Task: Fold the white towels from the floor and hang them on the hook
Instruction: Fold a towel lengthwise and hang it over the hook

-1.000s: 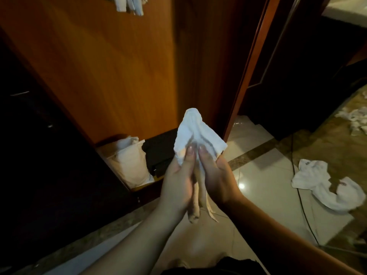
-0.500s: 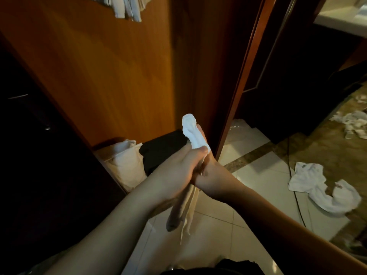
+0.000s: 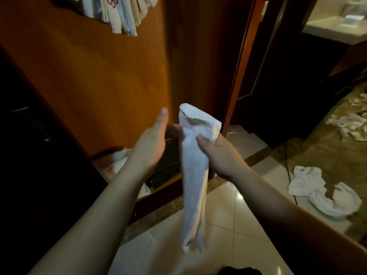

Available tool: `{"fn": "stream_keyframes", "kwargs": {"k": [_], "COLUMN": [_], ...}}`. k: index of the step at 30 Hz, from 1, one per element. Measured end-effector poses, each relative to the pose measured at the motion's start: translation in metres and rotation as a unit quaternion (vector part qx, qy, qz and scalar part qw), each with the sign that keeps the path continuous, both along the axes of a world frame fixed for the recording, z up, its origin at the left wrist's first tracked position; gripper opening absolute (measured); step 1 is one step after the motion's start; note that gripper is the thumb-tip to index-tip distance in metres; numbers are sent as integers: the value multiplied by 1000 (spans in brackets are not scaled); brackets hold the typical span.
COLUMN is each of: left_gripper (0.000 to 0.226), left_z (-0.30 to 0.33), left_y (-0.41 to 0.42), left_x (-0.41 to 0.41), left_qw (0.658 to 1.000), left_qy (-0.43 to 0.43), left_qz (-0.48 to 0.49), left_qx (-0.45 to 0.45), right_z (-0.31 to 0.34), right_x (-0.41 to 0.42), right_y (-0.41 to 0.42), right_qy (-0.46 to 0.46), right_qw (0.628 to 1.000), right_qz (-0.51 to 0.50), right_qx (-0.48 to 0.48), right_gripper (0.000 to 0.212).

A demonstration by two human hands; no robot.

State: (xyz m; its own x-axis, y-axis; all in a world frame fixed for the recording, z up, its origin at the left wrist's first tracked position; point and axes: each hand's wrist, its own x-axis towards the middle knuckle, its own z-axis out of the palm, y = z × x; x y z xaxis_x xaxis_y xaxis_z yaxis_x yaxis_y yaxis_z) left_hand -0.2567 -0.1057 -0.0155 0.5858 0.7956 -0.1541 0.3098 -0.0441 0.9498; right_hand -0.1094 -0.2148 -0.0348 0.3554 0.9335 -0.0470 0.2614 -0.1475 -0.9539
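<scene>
Hands first, since they're closest: the right hand is wrapped around a white towel near its top, thumb pinched across the front, and the cloth hangs down as a long narrow strip. The left hand sits just beside it, fingers straight and holding nothing, maybe brushing the towel's edge but I can't tell for sure.

Further out, another white towel lies crumpled on the floor to the right, with more scraps beyond it. Up on the wooden panel a bunch of hung cloths shows where the hook must be, though the hook itself is hidden.

My worry: that's a one-handed grip on a loose fold, so lifting it up there could let the layers slide apart or the tail slip out, and you'd be refolding.
</scene>
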Motion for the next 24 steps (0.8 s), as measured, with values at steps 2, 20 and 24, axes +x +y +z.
{"fn": "stream_keyframes", "kwargs": {"k": [2,20,24], "left_gripper": [62,44,47], "left_z": [-3,58,85], "left_y": [2,15,34], "left_x": [2,39,44], "left_qw": [998,945,953], "left_qy": [-46,-247,-225], "left_qz": [47,-93,-13], "left_qx": [12,-193,-205], "right_z": [14,23,-25], "right_x": [10,77,52], "right_y": [1,23,21], "right_qy": [37,454,370], "right_qw": [999,878,911], "right_qz": [-6,114,181], "right_qx": [24,98,27], "right_gripper": [55,96,80]}}
